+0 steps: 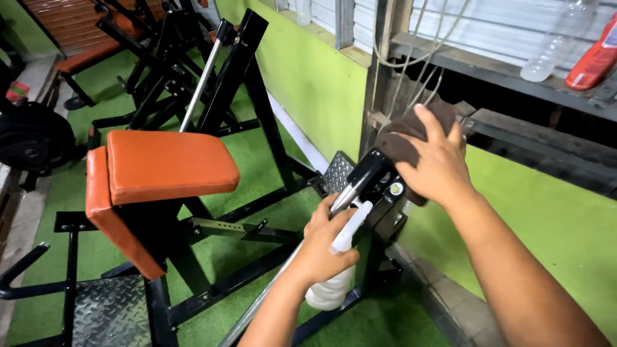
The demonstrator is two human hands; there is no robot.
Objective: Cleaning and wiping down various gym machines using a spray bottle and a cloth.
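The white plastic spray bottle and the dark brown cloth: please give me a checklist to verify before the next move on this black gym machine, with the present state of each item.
1. Left hand grips the white plastic spray bottle firmly: ok, fingers wrap its neck.
2. Nozzle aimed at the black metal machine arm: ok, it points up toward it.
3. Right hand presses the dark brown cloth on the arm's top: ok.
4. Liquid left in the bottle: cannot tell.
5. Orange padded seat out of the hands' way: ok, it stands apart to the left.
6. Surface under the cloth already wet: cannot tell, hidden.
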